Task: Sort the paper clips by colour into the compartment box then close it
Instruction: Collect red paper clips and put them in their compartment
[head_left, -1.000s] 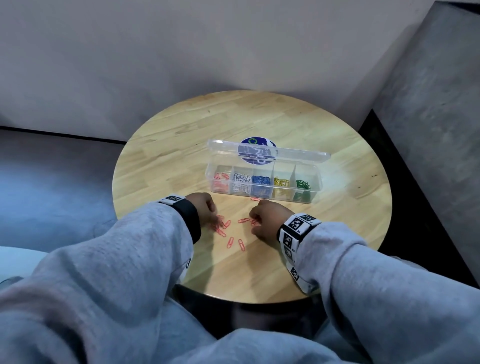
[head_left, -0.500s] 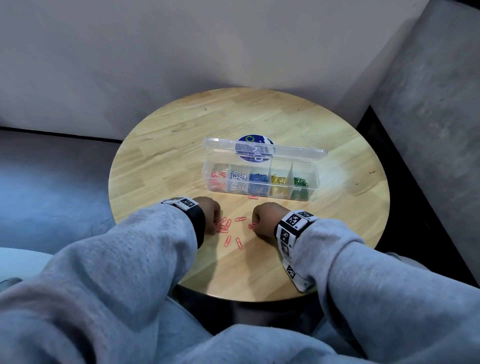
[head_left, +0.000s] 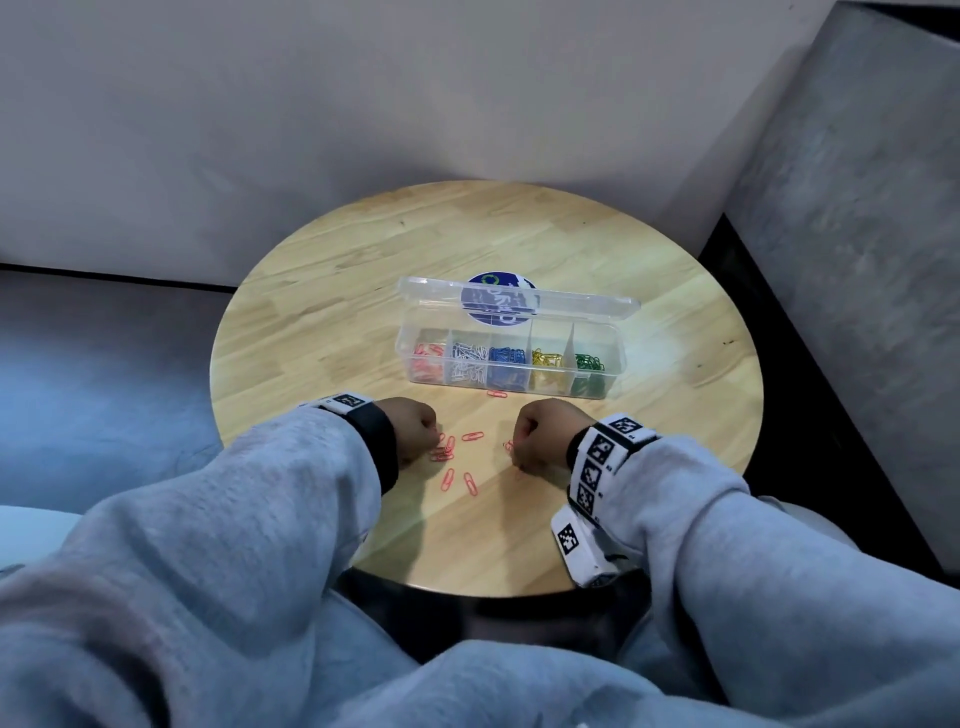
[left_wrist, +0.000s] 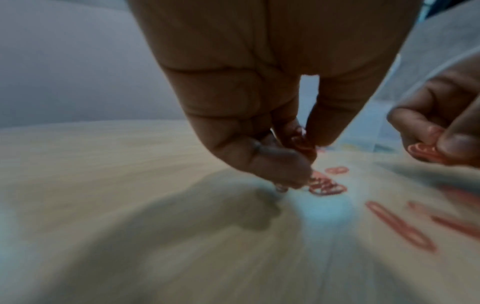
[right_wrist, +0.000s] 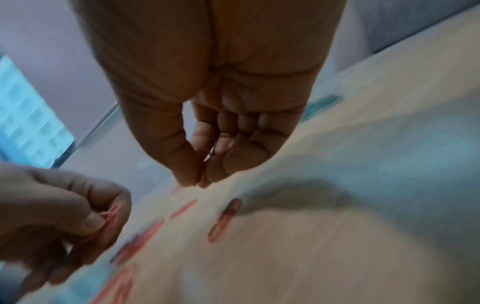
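Left hand (head_left: 413, 430), lower centre-left of the head view: fingers curled down to the tabletop, thumb and forefinger pinched on pink paper clips (left_wrist: 302, 142); the left wrist view shows them clamped between the fingertips (left_wrist: 322, 131), with a small bunch of pink clips (left_wrist: 326, 185) lying on the wood directly under the hand.

Right hand (head_left: 543, 434), lower centre-right of the head view: also curled, knuckles up. The left wrist view catches it at its right edge with thumb pressed on a pink clip (left_wrist: 426, 151) against the forefinger. In the right wrist view thumb and forefinger meet at the table surface with something pink between them; blur hides detail.

Between the two hands, loose pink clips (head_left: 460, 467) scattered on the wood: one cluster touching the left fingers, two lying lower near frame centre, one higher up. A single pink clip (head_left: 497, 394) lies apart, just below the box front.

Compartment box (head_left: 511, 358), clear plastic, above the hands at centre frame, well apart from them. Lid (head_left: 571, 304) open, standing up along the far side, with a round blue sticker (head_left: 500, 305). Five compartments left to right: pink, white, blue, yellow, green clips.

Round wooden table (head_left: 322, 322) carries all. Grey sleeves (head_left: 260, 519) fill the bottom of frame; patterned wristband (head_left: 597, 467) on the right wrist.
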